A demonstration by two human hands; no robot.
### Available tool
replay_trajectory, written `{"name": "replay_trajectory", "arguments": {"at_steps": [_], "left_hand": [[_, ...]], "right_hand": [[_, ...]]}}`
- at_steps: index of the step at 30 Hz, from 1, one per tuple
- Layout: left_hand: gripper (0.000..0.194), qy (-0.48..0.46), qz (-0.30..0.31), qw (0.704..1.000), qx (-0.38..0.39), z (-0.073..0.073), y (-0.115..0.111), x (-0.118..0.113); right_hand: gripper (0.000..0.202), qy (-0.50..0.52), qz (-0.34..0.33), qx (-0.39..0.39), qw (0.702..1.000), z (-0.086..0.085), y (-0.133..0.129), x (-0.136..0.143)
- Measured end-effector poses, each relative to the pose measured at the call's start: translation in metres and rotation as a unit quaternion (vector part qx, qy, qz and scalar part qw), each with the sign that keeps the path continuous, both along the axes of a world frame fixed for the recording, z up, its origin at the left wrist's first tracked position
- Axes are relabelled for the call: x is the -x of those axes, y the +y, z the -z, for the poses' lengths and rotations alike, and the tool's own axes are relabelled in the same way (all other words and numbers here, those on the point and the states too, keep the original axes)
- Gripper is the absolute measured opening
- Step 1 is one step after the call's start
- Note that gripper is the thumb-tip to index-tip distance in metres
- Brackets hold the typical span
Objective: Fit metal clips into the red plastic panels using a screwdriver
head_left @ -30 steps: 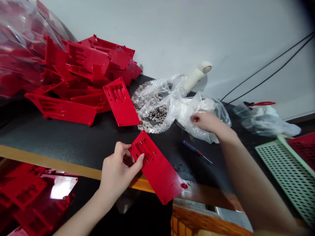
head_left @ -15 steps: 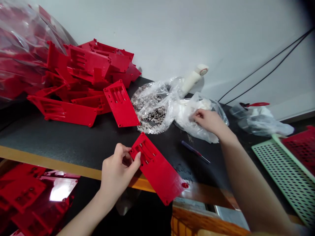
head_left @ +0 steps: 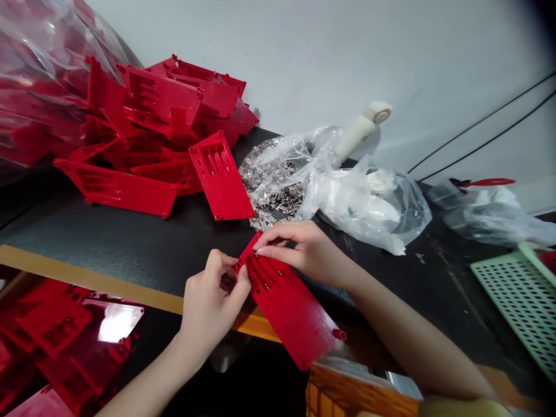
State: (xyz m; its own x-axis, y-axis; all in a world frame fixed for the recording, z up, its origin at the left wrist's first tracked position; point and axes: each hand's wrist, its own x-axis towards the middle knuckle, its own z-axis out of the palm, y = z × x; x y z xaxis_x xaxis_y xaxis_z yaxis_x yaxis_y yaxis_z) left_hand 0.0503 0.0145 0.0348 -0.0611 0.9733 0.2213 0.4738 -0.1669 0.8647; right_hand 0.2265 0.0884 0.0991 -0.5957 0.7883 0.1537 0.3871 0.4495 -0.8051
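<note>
My left hand (head_left: 217, 295) pinches the upper left edge of a red plastic battery-compartment panel (head_left: 295, 315), held tilted over the table's front edge. The panel has long battery slots with small metal contacts (head_left: 267, 285) at their ends. Over the slots is my right hand (head_left: 306, 252), its thumb and index fingertips closed together at the top end; whatever is between them is too small to make out. Behind the hands lie a clear bag of shiny metal contacts (head_left: 282, 200) and a clear bag with white contents (head_left: 369, 202).
Similar red panels (head_left: 160, 110) are piled at the back left beside a large plastic bag (head_left: 39, 98). More red panels (head_left: 56, 330) lie lower left. A white cylinder (head_left: 362, 130) leans near the wall. A green perforated basket (head_left: 512, 289) stands right.
My right hand has left the bag with white contents and come to the panel's slots. My left hand keeps its pinch on the panel. The view has shifted slightly.
</note>
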Motion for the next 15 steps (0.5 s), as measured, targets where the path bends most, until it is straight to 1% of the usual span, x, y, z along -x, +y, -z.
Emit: {"name": "replay_trajectory", "arguments": {"at_steps": [2,4,7,15], "left_hand": [[0.01,-0.004,0.003,1.0,-0.002,0.0,0.0,0.0],[0.01,-0.005,0.005,1.0,-0.006,0.0,-0.001,0.0],[0.009,-0.003,0.004,1.0,-0.009,0.0,-0.001,0.0],[0.009,0.002,0.002,1.0,-0.012,0.0,0.0,0.0]], "right_hand": [[0.01,-0.018,-0.054,-0.071,0.996,0.012,0.007,0.001],[0.012,-0.025,-0.077,-0.106,0.991,0.019,0.012,-0.001],[0.013,-0.032,-0.078,-0.111,0.99,0.022,0.012,-0.002],[0.015,-0.065,-0.086,-0.12,0.987,0.02,0.012,-0.002]]}}
